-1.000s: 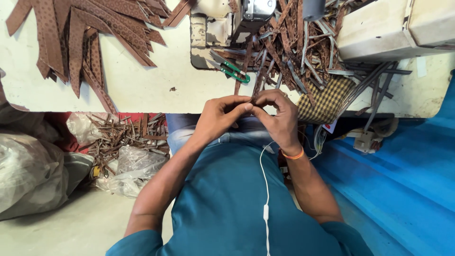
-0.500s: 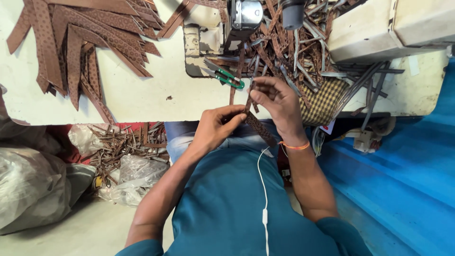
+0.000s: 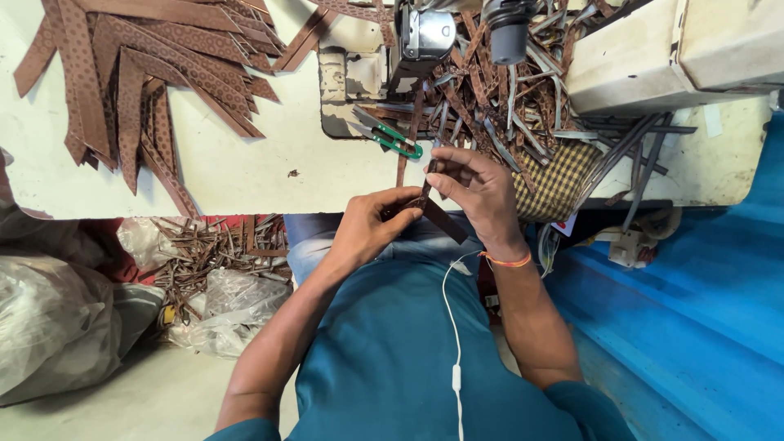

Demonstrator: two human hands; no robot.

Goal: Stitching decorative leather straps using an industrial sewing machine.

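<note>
Both hands busy just off the near edge of the table [image 3: 245,175], over the lap. Left hand [image 3: 371,224] curled snug around one end of a dark brown strap piece [image 3: 445,220], fingers wrapped, thumb on top. Right hand [image 3: 482,192] pinching the same strap higher up between thumb and fingertips, other fingers loosely fanned. Strap running diagonally between the two, lower end poking out below the right palm, upper bit rising toward a thin strip [image 3: 404,159] hanging down off the table edge. Orange thread band [image 3: 506,261] on the right wrist.

Just beyond the hands on the table, green-handled thread snips [image 3: 392,139], lying near the sewing machine base [image 3: 351,90]. Messy heap of cut strips [image 3: 490,106] right of that, spilling onto a checked cloth [image 3: 559,184] at the edge. Fan of patterned brown straps [image 3: 139,73] at the far left corner. More scraps [image 3: 212,253] and plastic bags [image 3: 57,327] down on the floor at left. White earphone cable [image 3: 453,327] dangling over the teal shirt.
</note>
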